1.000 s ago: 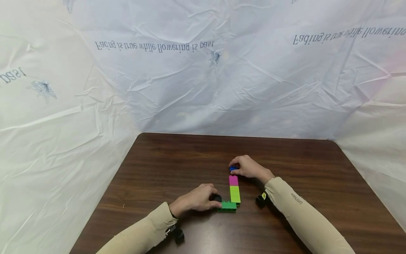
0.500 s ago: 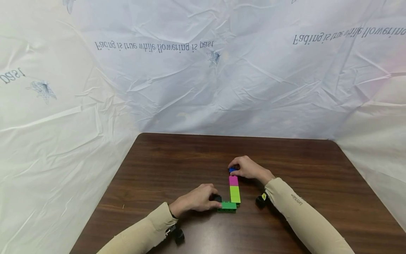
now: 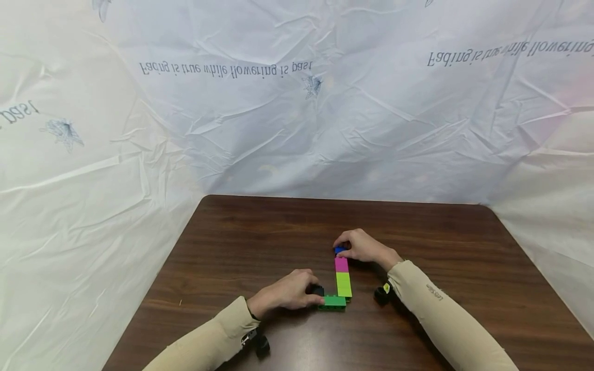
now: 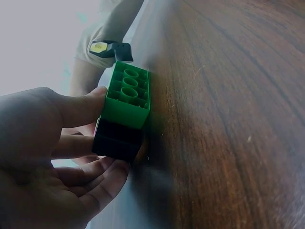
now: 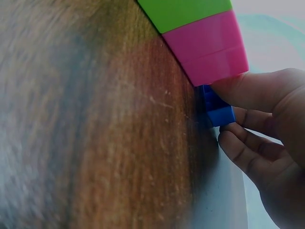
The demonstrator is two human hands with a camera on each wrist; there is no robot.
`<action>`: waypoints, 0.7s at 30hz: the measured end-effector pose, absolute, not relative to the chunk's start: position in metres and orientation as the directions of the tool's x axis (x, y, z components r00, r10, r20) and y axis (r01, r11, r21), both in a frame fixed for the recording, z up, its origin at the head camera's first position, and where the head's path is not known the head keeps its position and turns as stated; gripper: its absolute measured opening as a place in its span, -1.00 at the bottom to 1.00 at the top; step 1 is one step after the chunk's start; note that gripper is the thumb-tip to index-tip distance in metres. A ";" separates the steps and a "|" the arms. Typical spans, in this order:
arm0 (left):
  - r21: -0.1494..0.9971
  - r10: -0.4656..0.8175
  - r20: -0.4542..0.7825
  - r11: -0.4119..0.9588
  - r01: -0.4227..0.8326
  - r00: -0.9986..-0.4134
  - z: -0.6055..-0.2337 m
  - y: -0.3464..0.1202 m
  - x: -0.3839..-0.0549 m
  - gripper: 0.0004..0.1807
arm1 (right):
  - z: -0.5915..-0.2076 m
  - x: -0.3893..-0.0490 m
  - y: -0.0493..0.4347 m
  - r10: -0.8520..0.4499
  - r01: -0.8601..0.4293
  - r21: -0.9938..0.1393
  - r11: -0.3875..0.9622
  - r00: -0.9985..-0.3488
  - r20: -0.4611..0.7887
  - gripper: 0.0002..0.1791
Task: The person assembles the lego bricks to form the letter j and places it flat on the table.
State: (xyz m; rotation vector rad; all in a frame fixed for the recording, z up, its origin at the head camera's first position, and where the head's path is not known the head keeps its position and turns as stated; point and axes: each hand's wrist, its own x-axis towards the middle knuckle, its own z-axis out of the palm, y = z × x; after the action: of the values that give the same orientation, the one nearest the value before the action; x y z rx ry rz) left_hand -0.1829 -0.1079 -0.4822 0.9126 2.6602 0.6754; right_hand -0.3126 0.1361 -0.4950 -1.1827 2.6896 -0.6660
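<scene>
Several toy bricks form an L on the table. My left hand grips its near-left end, thumb on the green toy brick and fingers round the black toy brick joined to it. In the left wrist view the green brick's hollow underside with round tubes shows. From the green brick's right end a lime-green toy brick runs away from me, followed by a pink one. At the far end my right hand pinches a blue toy brick between thumb and fingers, right at the pink brick's end.
The brown wooden table ends at a white sheet that hangs behind it and along both sides. A black wrist device hangs under the right wrist, another black device under the left one.
My right hand has shifted very slightly left and nearer with the blue toy brick. The left hand keeps its hold on the black and green toy bricks.
</scene>
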 end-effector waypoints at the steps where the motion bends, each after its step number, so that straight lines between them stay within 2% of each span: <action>1: 0.502 0.630 -0.082 0.696 0.514 -0.772 -0.482 -0.108 -0.183 -0.53 | -0.495 -0.313 0.136 -0.728 -0.669 -0.448 0.593 -0.683 0.058 -0.74; 21: 0.541 0.632 -0.106 0.684 0.489 -0.768 -0.484 -0.109 -0.188 -0.53 | -0.493 -0.317 0.139 -0.734 -0.655 -0.480 0.584 -0.678 0.032 -0.69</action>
State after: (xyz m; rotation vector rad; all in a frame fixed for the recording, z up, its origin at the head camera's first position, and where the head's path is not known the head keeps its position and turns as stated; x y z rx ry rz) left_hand -0.1880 -0.1094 -0.4838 0.8918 2.6138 0.7189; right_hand -0.3171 0.1395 -0.4935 -1.1690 2.6408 -0.6954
